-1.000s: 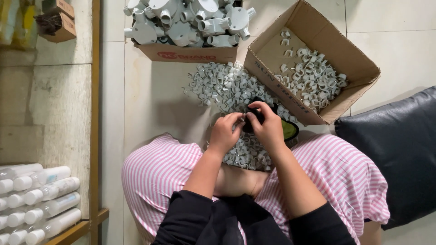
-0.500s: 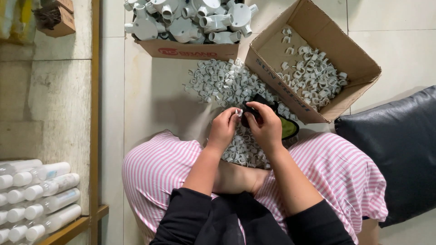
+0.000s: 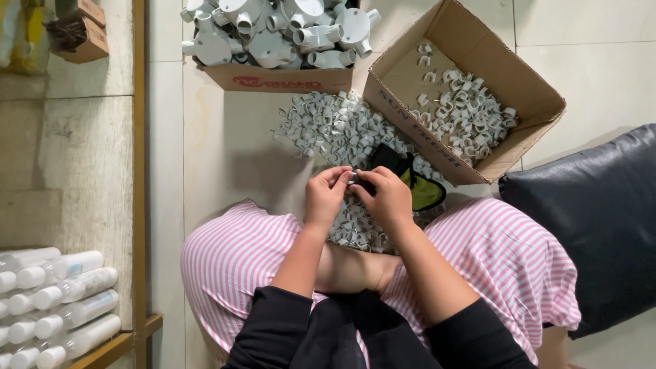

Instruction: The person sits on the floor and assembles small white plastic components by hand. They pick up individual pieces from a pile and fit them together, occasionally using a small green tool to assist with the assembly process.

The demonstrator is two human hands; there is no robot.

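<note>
Pinching one small grey plastic pipe clip (image 3: 352,180) between both hands above the lap.
The left hand (image 3: 326,198) and right hand (image 3: 388,198) close on it together, over a heap of grey clips (image 3: 328,126) on the floor, near the open cardboard box (image 3: 533,96).

Both hands (image 3: 359,195) on one clip (image 3: 352,180) — floor heap (image 3: 328,126) beyond
</note>
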